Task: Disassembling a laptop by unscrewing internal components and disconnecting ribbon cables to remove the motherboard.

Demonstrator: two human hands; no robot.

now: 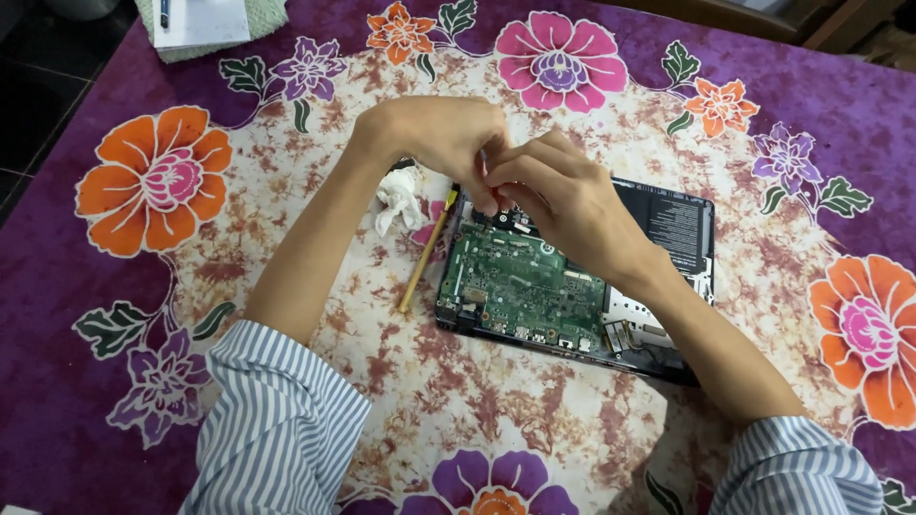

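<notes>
Blue-and-white striped sleeves [277, 420] frame the view. Above them lies an opened black laptop with a green circuit board [520, 286] on the purple flowered cloth [57, 381] — both hands meet over its far edge, left hand [434, 133] and right hand [563, 195] pinching a thin red-tipped tool [485, 172]. A yellow pencil [423, 257] and crumpled white tissue [396, 195] lie just beside.

A purple cloth [57, 381] printed with large orange, pink and violet flowers covers the whole table. Dark floor tiles [38, 86] show in the upper left of the frame. A brown wooden piece of furniture [763, 17] crosses the upper right corner. Light is soft and even.
</notes>
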